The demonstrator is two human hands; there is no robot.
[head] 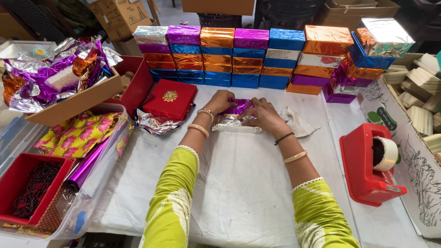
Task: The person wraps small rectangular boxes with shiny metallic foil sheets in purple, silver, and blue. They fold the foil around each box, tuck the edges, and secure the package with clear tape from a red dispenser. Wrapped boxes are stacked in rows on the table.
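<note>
A small block half wrapped in purple foil point(239, 106) lies on the white table cloth point(239, 183), with a silver foil sheet point(236, 124) spread under its near side. My left hand point(219, 102) presses the foil at the block's left end. On the right end my right hand point(262, 115) holds the foil down, fingers folded over it. Both arms wear yellow-green sleeves and bangles.
A wall of foil-wrapped boxes point(257, 57) in several colours runs along the back. A red box with a gold emblem point(169, 98) sits left, a red tape dispenser point(371, 163) right. Crumpled foil in a cardboard tray point(55, 76), a clear bin point(92, 183), wooden blocks point(420, 98) border the sides.
</note>
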